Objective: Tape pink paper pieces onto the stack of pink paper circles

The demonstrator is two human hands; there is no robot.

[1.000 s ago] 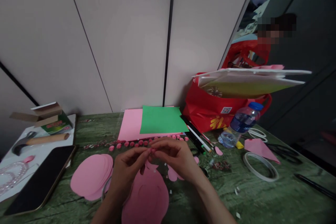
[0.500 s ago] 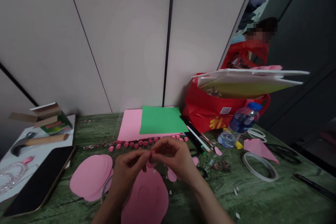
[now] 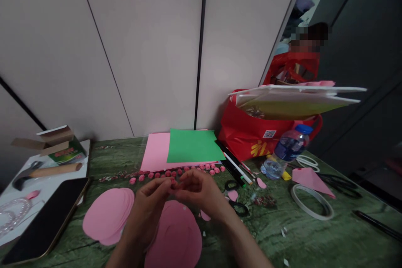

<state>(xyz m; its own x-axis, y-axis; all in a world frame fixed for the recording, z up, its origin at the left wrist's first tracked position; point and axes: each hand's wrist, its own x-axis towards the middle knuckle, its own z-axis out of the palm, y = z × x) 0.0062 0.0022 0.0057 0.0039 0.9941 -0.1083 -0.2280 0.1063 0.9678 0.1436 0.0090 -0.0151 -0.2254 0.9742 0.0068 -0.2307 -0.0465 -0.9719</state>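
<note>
My left hand (image 3: 150, 202) pinches a small pink rolled paper flower (image 3: 172, 180) between thumb and fingertips. The fingertips of my right hand (image 3: 204, 191) close in on the same piece from the right, and they partly hide it. Below my hands lies a pink paper round (image 3: 179, 234) with curved lines on it. A row of little rolled pink paper flowers (image 3: 168, 173) runs just behind my fingers. To the left is a stack of pink paper rounds (image 3: 105, 213). Black-handled scissors (image 3: 239, 208) rest beside my right wrist, with a pink scrap between the handles.
Green paper (image 3: 193, 146) lies over pink sheets at the wall. A red bag (image 3: 241, 134) and a water bottle (image 3: 287, 150) stand back right, near a tape roll (image 3: 310, 202). At left are a phone (image 3: 47, 222), a hammer (image 3: 56, 170) and an opened box (image 3: 64, 150). Another person sits beyond.
Both hands have shifted slightly left, still together at the small pink piece. My right hand has turned a little, and more of the scissors shows beside it.
</note>
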